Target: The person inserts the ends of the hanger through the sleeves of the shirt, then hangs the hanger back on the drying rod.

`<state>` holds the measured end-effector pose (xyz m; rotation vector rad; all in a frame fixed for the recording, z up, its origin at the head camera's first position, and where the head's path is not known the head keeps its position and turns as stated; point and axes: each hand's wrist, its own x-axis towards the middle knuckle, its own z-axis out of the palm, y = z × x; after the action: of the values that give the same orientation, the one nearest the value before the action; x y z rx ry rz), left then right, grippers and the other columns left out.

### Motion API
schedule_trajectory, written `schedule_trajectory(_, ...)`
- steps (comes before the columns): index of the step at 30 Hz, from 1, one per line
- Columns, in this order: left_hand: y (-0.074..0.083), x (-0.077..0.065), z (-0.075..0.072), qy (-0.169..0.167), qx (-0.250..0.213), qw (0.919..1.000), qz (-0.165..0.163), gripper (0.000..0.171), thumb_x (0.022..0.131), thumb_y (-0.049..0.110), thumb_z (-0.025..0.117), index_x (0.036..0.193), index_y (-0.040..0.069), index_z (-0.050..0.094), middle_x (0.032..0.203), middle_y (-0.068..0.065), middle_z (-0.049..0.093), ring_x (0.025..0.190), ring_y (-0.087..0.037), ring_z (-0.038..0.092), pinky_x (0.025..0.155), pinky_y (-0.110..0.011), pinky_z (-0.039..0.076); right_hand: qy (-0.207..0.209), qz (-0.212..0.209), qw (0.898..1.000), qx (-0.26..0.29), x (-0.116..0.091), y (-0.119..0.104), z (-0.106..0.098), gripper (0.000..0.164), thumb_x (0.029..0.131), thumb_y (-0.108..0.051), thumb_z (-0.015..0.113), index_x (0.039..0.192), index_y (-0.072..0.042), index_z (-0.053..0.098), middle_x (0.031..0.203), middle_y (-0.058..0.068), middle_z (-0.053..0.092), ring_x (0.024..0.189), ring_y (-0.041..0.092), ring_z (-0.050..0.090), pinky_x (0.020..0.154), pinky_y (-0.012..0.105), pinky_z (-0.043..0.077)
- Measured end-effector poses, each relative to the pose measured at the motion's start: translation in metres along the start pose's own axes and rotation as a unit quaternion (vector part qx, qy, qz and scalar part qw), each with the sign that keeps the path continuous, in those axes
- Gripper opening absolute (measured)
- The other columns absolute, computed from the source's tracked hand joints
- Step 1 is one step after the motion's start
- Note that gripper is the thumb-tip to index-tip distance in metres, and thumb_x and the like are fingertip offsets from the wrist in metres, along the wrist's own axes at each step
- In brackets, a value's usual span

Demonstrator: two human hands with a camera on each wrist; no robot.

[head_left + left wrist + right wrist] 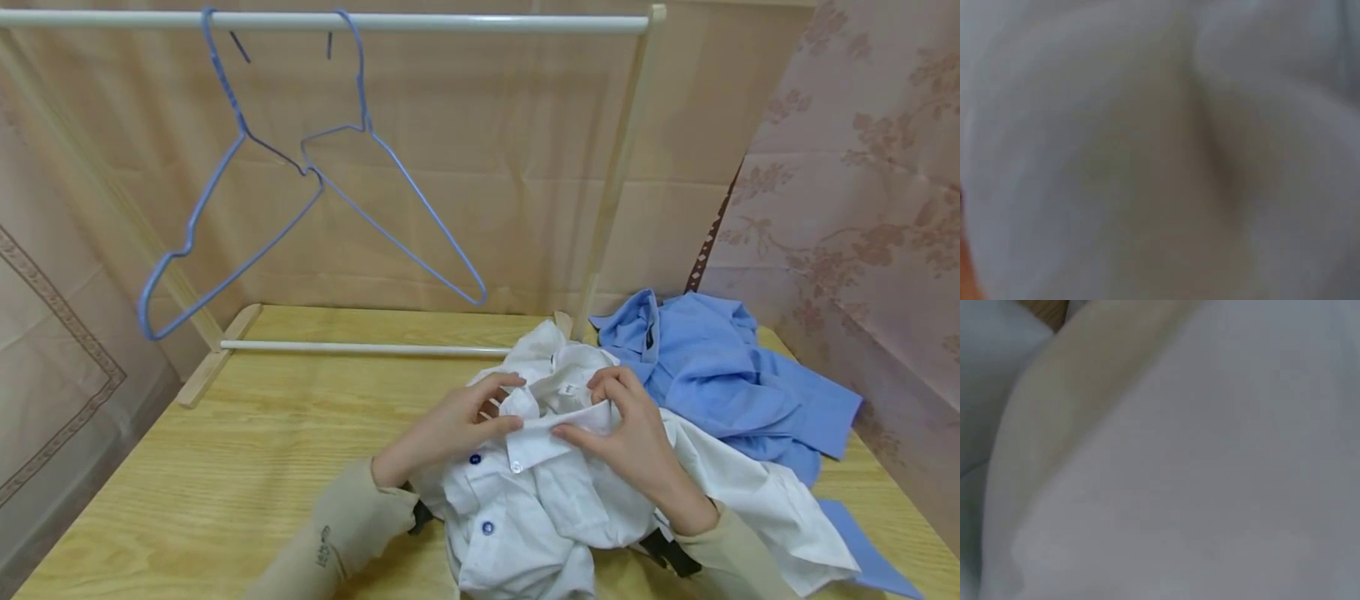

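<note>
A white shirt with dark blue buttons lies crumpled on the table, front side up. My left hand pinches the left part of its collar, thumb in front and fingers curled behind. On the other side, my right hand grips the same collar between thumb and bent fingers. The collar stands partly raised, with a small button near its point. White cloth of the shirt fills the left wrist view, blurred. The right wrist view also shows mostly the white shirt, with no fingers visible.
A blue shirt lies heaped at the right, partly beneath a white sleeve. Two blue wire hangers hang from the white rail of a rack standing on the wooden table. Curtains close off the back.
</note>
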<state>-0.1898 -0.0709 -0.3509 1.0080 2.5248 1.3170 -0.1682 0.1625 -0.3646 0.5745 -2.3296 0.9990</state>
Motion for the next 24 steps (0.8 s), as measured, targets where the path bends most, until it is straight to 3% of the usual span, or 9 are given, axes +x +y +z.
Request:
schedule_trajectory(5,0.000,0.001,0.006,-0.004,0.013,0.9999,0.001,0.042,0.090,0.028,0.056,0.128,0.013,0.046,0.105,-0.003,0.060,0.093,-0.013,0.058,0.076,-0.023,0.047,-0.001,0.012,1.000,0.002,-0.002,-0.003,0.003,0.050,0.059,-0.014,0.085,0.075,-0.007,0.038,0.107,0.009,0.046,0.099,0.023,0.045,0.078,0.028,0.033)
schedule_trajectory(9,-0.001,0.003,0.005,0.013,0.017,0.9997,0.011,0.039,0.091,0.024,0.055,0.127,0.011,0.047,0.105,-0.004,0.060,0.093,-0.013,0.059,0.077,-0.023,0.047,0.011,-0.007,1.000,0.018,-0.003,-0.004,0.004,0.045,0.065,-0.004,0.080,0.075,-0.006,0.035,0.114,0.014,0.045,0.105,0.028,0.045,0.079,0.025,0.033)
schedule_trajectory(14,-0.003,0.004,0.001,0.063,0.012,0.9978,0.017,0.038,0.091,0.020,0.056,0.126,0.012,0.048,0.098,-0.004,0.063,0.086,-0.013,0.060,0.075,-0.023,0.048,0.024,-0.049,0.997,0.057,-0.002,-0.002,0.005,0.040,0.069,0.010,0.070,0.071,-0.006,0.033,0.121,0.014,0.047,0.111,0.029,0.045,0.085,0.018,0.032)
schedule_trajectory(18,-0.007,0.006,-0.003,0.114,0.009,0.9933,0.013,0.033,0.091,0.020,0.056,0.122,0.011,0.052,0.095,-0.005,0.064,0.081,-0.013,0.061,0.072,-0.024,0.049,0.023,-0.072,0.992,0.100,-0.002,-0.003,0.004,0.039,0.071,0.018,0.061,0.069,-0.006,0.030,0.127,0.015,0.047,0.117,0.028,0.043,0.083,0.019,0.030)
schedule_trajectory(24,-0.019,0.010,-0.016,0.199,-0.030,0.9794,-0.018,0.026,0.091,0.019,0.055,0.115,0.009,0.058,0.094,-0.005,0.064,0.081,-0.014,0.060,0.071,-0.025,0.049,-0.027,-0.131,0.971,0.197,0.001,-0.007,0.001,0.036,0.065,0.027,0.042,0.067,-0.005,0.027,0.131,0.019,0.046,0.126,0.027,0.038,0.102,0.023,0.030)
